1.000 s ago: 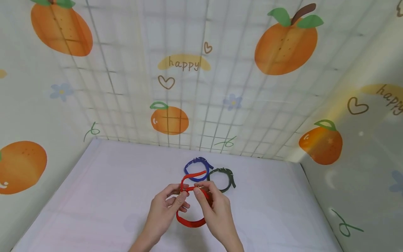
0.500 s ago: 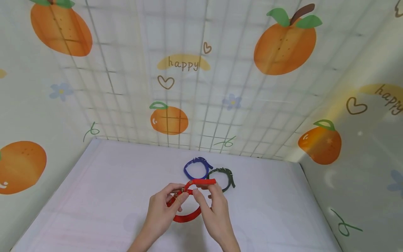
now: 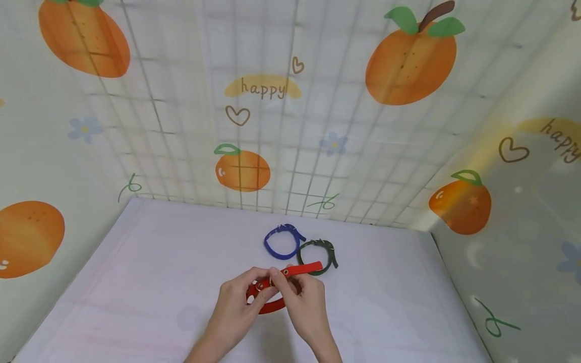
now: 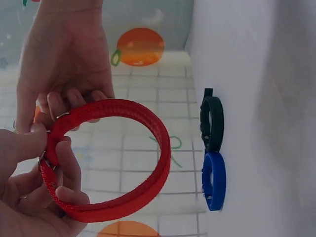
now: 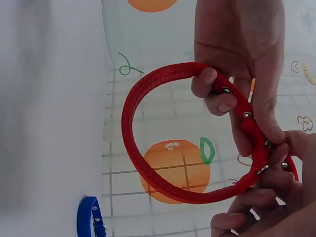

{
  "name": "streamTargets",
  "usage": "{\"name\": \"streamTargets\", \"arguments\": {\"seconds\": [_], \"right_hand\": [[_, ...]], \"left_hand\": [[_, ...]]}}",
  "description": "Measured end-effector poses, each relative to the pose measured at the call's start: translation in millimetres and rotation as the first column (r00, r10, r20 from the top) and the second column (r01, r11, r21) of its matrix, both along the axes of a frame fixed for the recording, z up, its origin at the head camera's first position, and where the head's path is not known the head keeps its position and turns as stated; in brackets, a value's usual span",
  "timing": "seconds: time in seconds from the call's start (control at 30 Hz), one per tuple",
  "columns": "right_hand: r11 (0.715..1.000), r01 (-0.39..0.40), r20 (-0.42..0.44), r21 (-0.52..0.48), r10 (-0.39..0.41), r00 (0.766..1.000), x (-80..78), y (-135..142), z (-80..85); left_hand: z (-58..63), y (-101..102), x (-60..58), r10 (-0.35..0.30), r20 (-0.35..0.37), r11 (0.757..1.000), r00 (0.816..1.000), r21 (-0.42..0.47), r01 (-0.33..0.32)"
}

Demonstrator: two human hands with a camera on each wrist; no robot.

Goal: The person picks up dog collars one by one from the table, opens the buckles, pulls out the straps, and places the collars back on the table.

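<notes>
A red buckle collar (image 3: 303,268), like a pet's, is bent into a ring and held above the table by both hands. My left hand (image 3: 233,305) pinches it near the metal eyelets and buckle on the left. With thumb and fingers, my right hand (image 3: 306,307) grips the strap beside the buckle, and the loose strap end points right. The fingertips of both hands nearly meet there and partly hide the buckle. In the left wrist view the collar's loop (image 4: 164,143) hangs open, as does the same loop (image 5: 127,118) in the right wrist view.
Behind the hands, a blue collar (image 3: 283,256) and a dark green collar (image 3: 324,244) lie buckled in rings on the white table (image 3: 150,272), close together. A cloth printed with oranges (image 3: 242,171) covers the wall behind a wire grid pattern.
The red strap's loose end has swung from pointing up to lying out to the right. My right hand has shifted left towards the buckle, closer to my left hand.
</notes>
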State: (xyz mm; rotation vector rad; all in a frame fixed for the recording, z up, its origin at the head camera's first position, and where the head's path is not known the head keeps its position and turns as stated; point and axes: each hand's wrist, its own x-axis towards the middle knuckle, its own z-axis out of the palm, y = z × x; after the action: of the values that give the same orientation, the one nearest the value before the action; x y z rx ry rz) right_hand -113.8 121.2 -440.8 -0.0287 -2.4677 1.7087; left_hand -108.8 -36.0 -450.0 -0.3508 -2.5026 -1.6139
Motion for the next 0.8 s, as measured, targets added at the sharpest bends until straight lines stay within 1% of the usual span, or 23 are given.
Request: {"name": "streamTargets", "arguments": {"seconds": [0.13,0.23,0.3,0.47,0.57,0.63,0.8], "right_hand": [[1.000,-0.018,-0.031,0.004,0.018,0.999,1.3,0,2.0],[1.000,0.001,-0.042,0.009,0.000,0.999,3.9,2,1.7],[1.000,0.022,-0.036,0.005,-0.021,0.999,6.2,3,1.1],[0.995,0.063,0.024,-0.081,-0.061,0.998,10.0,6,-1.5],[0.990,0.073,0.056,-0.122,-0.067,0.996,9.5,9,-2.2],[0.991,0.062,0.063,-0.119,-0.055,0.997,8.8,10,-1.9],[0.998,-0.012,0.076,-0.064,0.017,0.997,6.2,9,0.6]], "left_hand": [[-1.2,0,-0.3,-0.018,-0.009,0.999,1.000,0.039,0.019],[-2.2,0,0.5,-0.034,0.007,0.997,0.999,0.068,0.033],[-3.0,0,1.7,-0.041,0.033,0.996,0.999,0.082,0.038],[-4.9,0,5.5,-0.061,0.091,0.992,0.994,0.113,0.050],[-5.5,1,6.8,-0.064,0.097,0.992,0.993,0.115,0.053],[-5.5,1,6.6,-0.053,0.097,0.993,0.994,0.111,0.042],[-5.0,2,4.0,-0.018,0.093,0.992,0.996,0.122,0.006]]}}
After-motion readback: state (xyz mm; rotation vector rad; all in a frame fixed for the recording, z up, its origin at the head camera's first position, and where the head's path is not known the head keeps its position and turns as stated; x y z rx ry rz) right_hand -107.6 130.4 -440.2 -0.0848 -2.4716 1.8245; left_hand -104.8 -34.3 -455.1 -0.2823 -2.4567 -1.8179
